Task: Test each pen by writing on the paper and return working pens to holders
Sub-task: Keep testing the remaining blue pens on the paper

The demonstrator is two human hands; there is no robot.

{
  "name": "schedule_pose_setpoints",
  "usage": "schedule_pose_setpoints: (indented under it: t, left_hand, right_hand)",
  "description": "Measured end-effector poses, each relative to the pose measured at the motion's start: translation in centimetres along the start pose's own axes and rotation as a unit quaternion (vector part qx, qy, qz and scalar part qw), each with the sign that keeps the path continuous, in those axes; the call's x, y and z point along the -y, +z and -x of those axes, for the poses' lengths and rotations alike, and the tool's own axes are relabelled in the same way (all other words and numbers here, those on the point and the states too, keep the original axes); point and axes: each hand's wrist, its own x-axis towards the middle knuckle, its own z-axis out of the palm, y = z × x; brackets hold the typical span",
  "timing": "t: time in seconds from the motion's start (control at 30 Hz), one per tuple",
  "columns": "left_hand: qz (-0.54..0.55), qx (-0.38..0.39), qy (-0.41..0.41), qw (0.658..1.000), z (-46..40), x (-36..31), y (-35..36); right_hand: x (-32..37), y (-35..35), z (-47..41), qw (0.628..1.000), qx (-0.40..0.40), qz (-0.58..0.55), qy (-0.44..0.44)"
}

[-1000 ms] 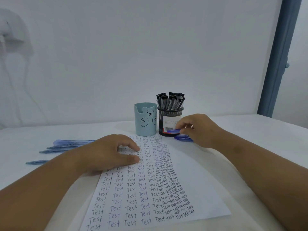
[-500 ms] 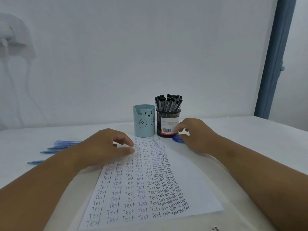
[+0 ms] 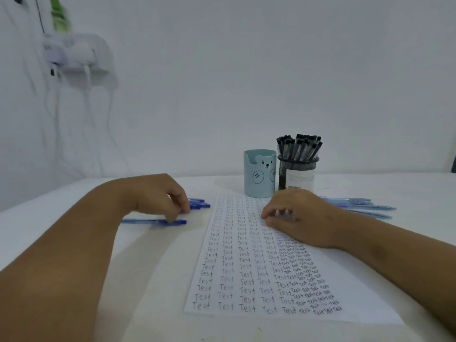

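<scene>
White, matte surface point(image 3: 172, 280) carries everything. At far left a white wall shelf point(image 3: 81, 55) holds blurred items, with thin cords hanging below it. Your left hand point(image 3: 158, 196) reaches over a cluster of blue pens point(image 3: 198, 204); its fingers are curled downward, fingertips point(image 3: 172, 219) touching the single blue pen point(image 3: 153, 221) that lies flat nearest you. Whether it is actually pinched cannot be told. Centre: a flat white paper sheet point(image 3: 345, 292), filled with columns of handwritten "Test". Behind its far edge stands a smooth light-blue cylindrical holder point(image 3: 259, 176) with a bear face, touching or just beside a black mesh holder point(image 3: 297, 174) packed with upright black-capped pens point(image 3: 299, 146). Your right hand point(image 3: 301, 215) rests palm-down on the paper, fingers loosely bent, holding nothing. At right, several light-blue pens point(image 3: 362, 207) lie flat on the surface, beyond that hand.
</scene>
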Motion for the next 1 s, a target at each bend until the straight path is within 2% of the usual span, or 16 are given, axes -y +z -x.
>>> schedule_pose_setpoints:
  t: [0.1,0.23,0.3,0.37,0.47,0.53,0.63,0.67,0.73,0.83,1.0]
  left_hand:
    - [-0.023,0.041,-0.013,0.999,-0.1,0.2,0.2]
    - [-0.018,0.022,-0.007,1.0,-0.3,0.3,0.4]
    - [0.028,-0.039,0.015,0.999,-0.5,0.1,0.5]
    - [0.133,-0.144,0.043,0.98,-0.8,-0.6,0.8]
    - [0.323,-0.256,0.095,0.906,-1.2,-2.6,1.2]
    - [0.477,-0.28,0.102,0.827,-1.5,-3.8,1.7]
    - [0.703,-0.227,0.101,0.667,-1.8,-5.2,2.5]
    - [0.748,-0.205,0.099,0.623,-1.8,-5.5,2.7]
    - [0.802,-0.183,0.09,0.561,-1.8,-5.8,3.0]
    - [0.835,-0.185,0.074,0.512,-1.8,-5.6,3.2]
    - [0.859,-0.174,0.071,0.476,-1.9,-5.7,3.5]
  right_hand:
    - [-0.1,0.0,-0.1,1.0,-0.001,-0.008,-0.007]
    - [-0.2,0.2,-0.1,1.0,-0.01,-0.016,-0.003]
    - [-0.2,0.2,-0.1,1.0,-0.011,-0.02,-0.001]
    - [-0.3,0.2,-0.1,1.0,-0.011,-0.022,-0.003]
    - [-0.3,0.2,0.0,1.0,-0.013,-0.024,-0.001]
    - [-0.3,0.2,0.0,1.0,-0.013,-0.026,0.003]
    - [-0.1,0.1,-0.1,1.0,-0.013,-0.027,0.006]
    - [-0.1,0.1,-0.1,1.0,-0.013,-0.025,0.006]
    - [-0.1,0.1,-0.1,1.0,-0.014,-0.02,0.005]
    - [-0.1,0.1,0.0,1.0,-0.016,-0.018,0.002]
    - [0.0,0.0,0.0,0.999,-0.027,-0.015,0.015]
